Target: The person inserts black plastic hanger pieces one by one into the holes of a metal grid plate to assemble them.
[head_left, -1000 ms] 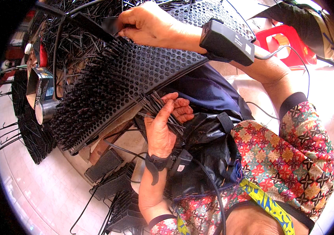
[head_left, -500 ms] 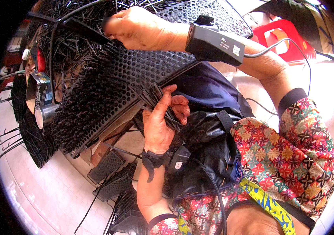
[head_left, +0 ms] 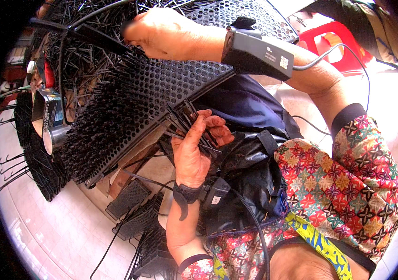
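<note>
My left hand (head_left: 192,158) is closed round a bundle of thin black plastic strips (head_left: 185,122), which fan out between thumb and fingers. It is just off the near edge of a black perforated board (head_left: 175,81). Dense black bristles (head_left: 101,126) stand up from the board's left part; the holes on the right part are bare. Over the board's far edge, my right hand (head_left: 166,35) is closed, its fingertips by the bristles. A dark bar (head_left: 98,39) runs up to that hand. What its fingers pinch is hidden.
A heap of loose black strips (head_left: 84,70) lies beyond the board, near another perforated board (head_left: 241,18). Left are a metal can (head_left: 56,137) and a black bristled piece with hooks (head_left: 42,163). Black blocks (head_left: 129,200) lie below. A red plastic stool (head_left: 334,44) stands far right.
My left hand has shifted slightly right and down, its fingers a little looser, and the strips in it are more splayed. My right hand has barely moved.
</note>
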### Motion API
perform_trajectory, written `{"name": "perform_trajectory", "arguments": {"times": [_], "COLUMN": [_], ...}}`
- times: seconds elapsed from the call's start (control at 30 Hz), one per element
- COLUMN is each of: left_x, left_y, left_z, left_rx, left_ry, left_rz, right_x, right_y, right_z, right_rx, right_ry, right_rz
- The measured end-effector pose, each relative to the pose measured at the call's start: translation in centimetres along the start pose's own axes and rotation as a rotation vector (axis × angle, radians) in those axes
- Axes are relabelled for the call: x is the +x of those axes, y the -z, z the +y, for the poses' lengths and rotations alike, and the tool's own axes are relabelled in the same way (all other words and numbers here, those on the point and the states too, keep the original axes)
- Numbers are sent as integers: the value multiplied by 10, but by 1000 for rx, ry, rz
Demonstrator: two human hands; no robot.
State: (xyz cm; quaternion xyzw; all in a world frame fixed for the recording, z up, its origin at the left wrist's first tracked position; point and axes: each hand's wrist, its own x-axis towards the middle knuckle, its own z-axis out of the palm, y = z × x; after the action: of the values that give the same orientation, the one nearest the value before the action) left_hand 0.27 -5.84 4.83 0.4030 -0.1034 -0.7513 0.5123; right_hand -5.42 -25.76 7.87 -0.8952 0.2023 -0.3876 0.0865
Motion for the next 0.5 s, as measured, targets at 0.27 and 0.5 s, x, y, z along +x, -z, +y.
{"name": "perform_trajectory", "arguments": {"times": [0.27,0.5], "left_x": [-1,0], "left_y": [-7,-7], "left_z": [6,4], "left_rx": [2,133], "left_ry": [-55,-91], "left_rz": [87,32], "right_x": [-6,-39], "right_y": [0,35], "right_z": [6,-33], "right_rx": [46,191], "right_ry": [-12,-208], "right_rz": [78,-117]}}
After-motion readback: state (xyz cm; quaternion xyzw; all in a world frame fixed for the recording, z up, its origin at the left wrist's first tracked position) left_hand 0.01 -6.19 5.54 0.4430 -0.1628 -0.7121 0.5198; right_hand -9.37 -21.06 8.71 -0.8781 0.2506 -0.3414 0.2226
